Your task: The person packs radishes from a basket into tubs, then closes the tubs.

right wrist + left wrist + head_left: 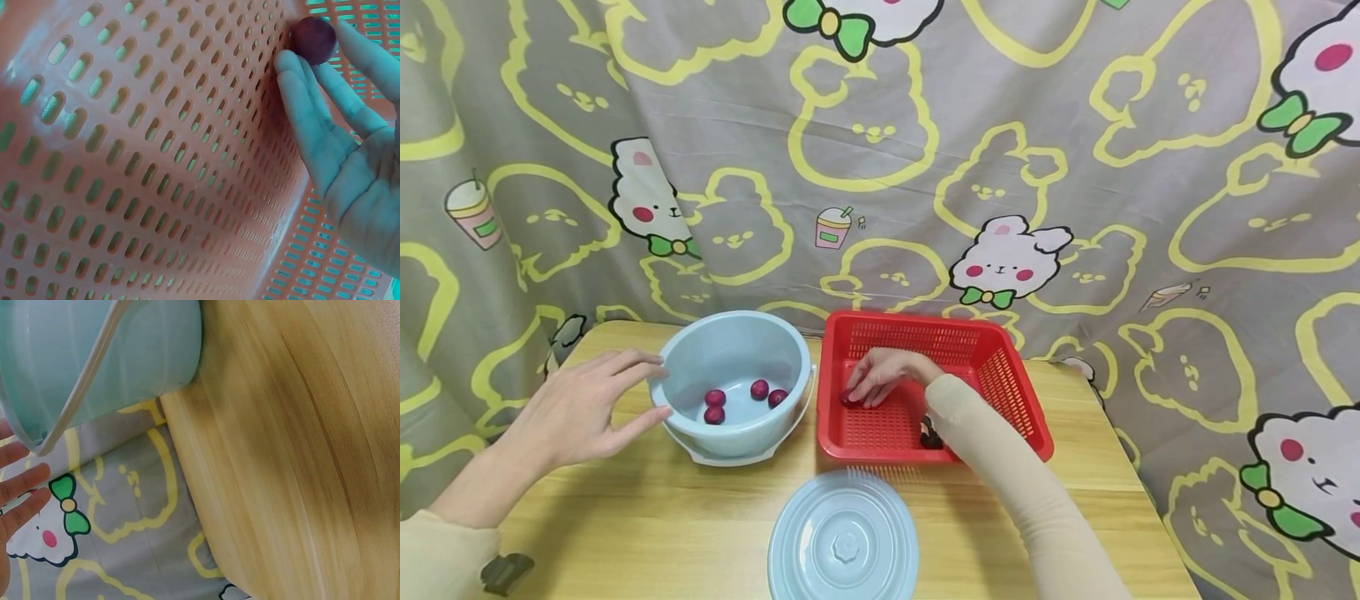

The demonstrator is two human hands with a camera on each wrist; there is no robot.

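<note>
In the head view a light blue bucket (730, 443) stands on the left side of the table, with several dark red plums (760, 389) on its bottom. My left hand (583, 408) is beside its left rim, fingers spread and holding nothing; whether they touch the rim I cannot tell. Right of the bucket is a red perforated basket (1037, 417). Reaching inside it, my right hand (887, 373) pinches one plum (314, 40) between fingertips and thumb, close to the basket's left wall.
A round light blue lid (844, 542) lies on the wooden table (685, 525) in front of the bucket and basket. The bucket's white handle (87, 375) hangs down its side. Behind the table hangs a patterned grey curtain (880, 108).
</note>
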